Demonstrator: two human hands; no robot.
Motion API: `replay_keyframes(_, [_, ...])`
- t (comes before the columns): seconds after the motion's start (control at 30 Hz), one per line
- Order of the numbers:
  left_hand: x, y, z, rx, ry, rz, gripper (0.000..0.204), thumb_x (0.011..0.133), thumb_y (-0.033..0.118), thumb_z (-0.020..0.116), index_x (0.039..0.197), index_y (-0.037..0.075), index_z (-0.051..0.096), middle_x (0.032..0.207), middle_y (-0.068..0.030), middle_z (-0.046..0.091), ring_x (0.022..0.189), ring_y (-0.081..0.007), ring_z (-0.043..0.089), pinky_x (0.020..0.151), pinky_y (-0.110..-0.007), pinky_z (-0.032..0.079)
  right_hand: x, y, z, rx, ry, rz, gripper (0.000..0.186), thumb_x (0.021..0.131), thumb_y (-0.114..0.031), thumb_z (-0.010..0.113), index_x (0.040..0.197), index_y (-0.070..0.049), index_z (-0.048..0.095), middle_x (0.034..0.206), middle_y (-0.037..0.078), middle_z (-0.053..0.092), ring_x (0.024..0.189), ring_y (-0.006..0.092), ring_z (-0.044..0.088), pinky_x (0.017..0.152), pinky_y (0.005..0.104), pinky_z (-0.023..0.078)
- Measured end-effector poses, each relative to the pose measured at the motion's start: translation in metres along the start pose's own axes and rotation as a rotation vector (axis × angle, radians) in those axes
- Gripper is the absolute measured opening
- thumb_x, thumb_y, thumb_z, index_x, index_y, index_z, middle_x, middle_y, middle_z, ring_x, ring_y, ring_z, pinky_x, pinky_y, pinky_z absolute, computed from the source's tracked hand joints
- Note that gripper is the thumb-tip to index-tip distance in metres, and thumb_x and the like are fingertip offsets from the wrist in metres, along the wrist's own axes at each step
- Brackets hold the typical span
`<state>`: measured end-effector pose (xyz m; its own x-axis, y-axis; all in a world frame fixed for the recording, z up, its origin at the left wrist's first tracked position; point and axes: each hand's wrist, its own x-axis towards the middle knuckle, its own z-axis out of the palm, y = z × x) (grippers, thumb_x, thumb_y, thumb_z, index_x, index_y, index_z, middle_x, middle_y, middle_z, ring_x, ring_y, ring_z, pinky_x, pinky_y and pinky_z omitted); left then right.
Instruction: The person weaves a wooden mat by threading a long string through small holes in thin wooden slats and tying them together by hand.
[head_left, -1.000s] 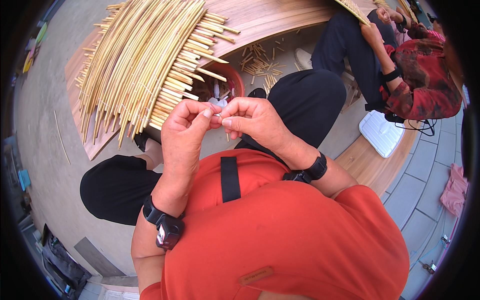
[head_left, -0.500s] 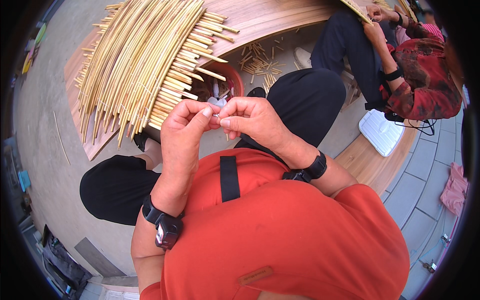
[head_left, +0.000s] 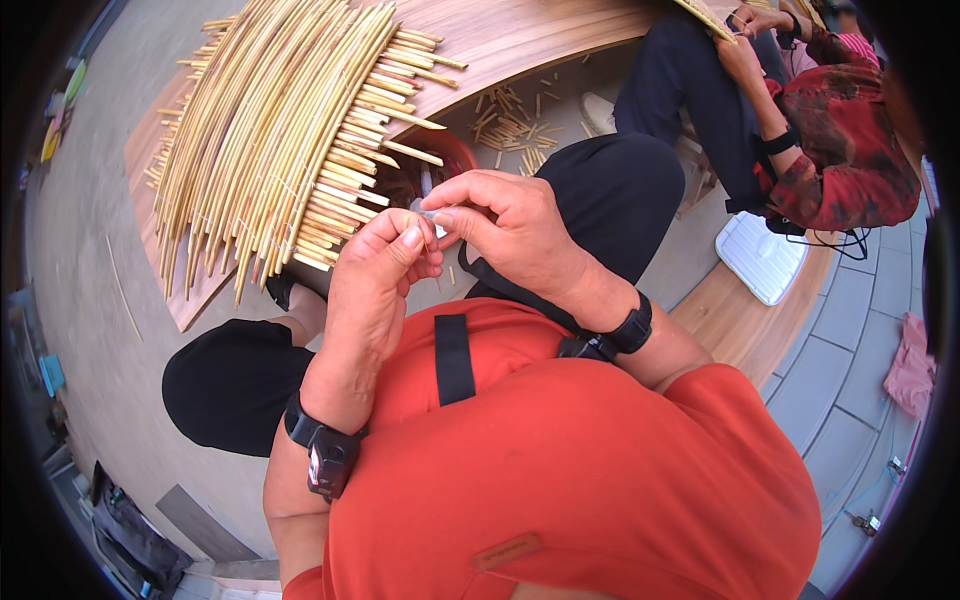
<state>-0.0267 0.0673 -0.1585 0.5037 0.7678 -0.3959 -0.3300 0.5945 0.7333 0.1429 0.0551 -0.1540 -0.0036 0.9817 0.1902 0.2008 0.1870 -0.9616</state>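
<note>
My left hand (head_left: 377, 262) and my right hand (head_left: 522, 228) meet in front of my chest, thumbs and fingertips pinched close together. Something small and thin is between the fingertips, too fine to make out. A pale greyish-white bit (head_left: 440, 229) shows at the right fingertips, and I cannot tell whether it is held or lies behind. Just beyond my hands, a mat of yellowish stalks (head_left: 265, 140), tied across with thin thread, lies on a wooden table (head_left: 490, 45). Neither hand touches it.
A reddish bucket (head_left: 452, 150) stands below the table edge, partly hidden by my hands. Cut stalk pieces (head_left: 510, 128) litter the floor. At the right a person in a red patterned top (head_left: 840, 140) works on stalks. A white lid (head_left: 760, 257) lies on a wooden board (head_left: 745, 325).
My right hand has shifted slightly up and left, its fingers now more bent over the left fingertips. My left fingers have curled in more. The whole view has moved slightly.
</note>
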Motion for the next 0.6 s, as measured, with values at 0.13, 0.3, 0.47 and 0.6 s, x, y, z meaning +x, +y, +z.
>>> replay_keyframes(0.13, [-0.0005, 0.0005, 0.0012, 0.033, -0.006, -0.008, 0.013, 0.092, 0.02, 0.056, 0.084, 0.009, 0.057, 0.081, 0.0019, 0.058, 0.074, -0.0079, 0.054, 0.07, -0.023, 0.044, -0.0002, -0.0037, -0.0009, -0.054, -0.073, -0.018, 0.007, 0.08, -0.002, 0.062, 0.087, -0.001, 0.065, 0.079, 0.008, 0.066, 0.068, 0.0147, 0.066, 0.059, 0.0241, 0.052])
replay_keyframes(0.3, [-0.0002, -0.0009, 0.0001, 0.05, 0.003, -0.038, 0.013, 0.092, 0.02, 0.057, 0.084, 0.01, 0.058, 0.081, 0.0027, 0.058, 0.072, -0.0068, 0.054, 0.069, -0.022, 0.044, -0.0001, -0.0024, -0.0007, -0.133, -0.064, -0.059, 0.006, 0.079, -0.003, 0.062, 0.084, -0.004, 0.064, 0.075, 0.008, 0.065, 0.066, 0.0179, 0.065, 0.058, 0.0264, 0.051])
replay_keyframes(0.47, [-0.0004, -0.0015, 0.002, 0.064, 0.033, -0.067, 0.013, 0.091, 0.02, 0.058, 0.083, 0.009, 0.057, 0.078, 0.0005, 0.057, 0.07, -0.0099, 0.054, 0.068, -0.024, 0.044, 0.0005, -0.003, -0.0001, -0.185, -0.066, -0.091, 0.004, 0.077, -0.003, 0.061, 0.081, -0.004, 0.06, 0.073, 0.008, 0.062, 0.059, 0.019, 0.061, 0.053, 0.0283, 0.048])
replay_keyframes(0.6, [-0.001, -0.0003, 0.0042, 0.054, 0.025, -0.073, 0.014, 0.091, 0.021, 0.058, 0.083, 0.009, 0.057, 0.078, 0.001, 0.058, 0.07, -0.0094, 0.054, 0.068, -0.024, 0.044, -0.0013, 0.0003, -0.0017, -0.204, -0.087, -0.09, 0.009, 0.078, -0.001, 0.06, 0.086, -0.004, 0.062, 0.071, 0.005, 0.06, 0.056, 0.0083, 0.054, 0.05, 0.0223, 0.043])
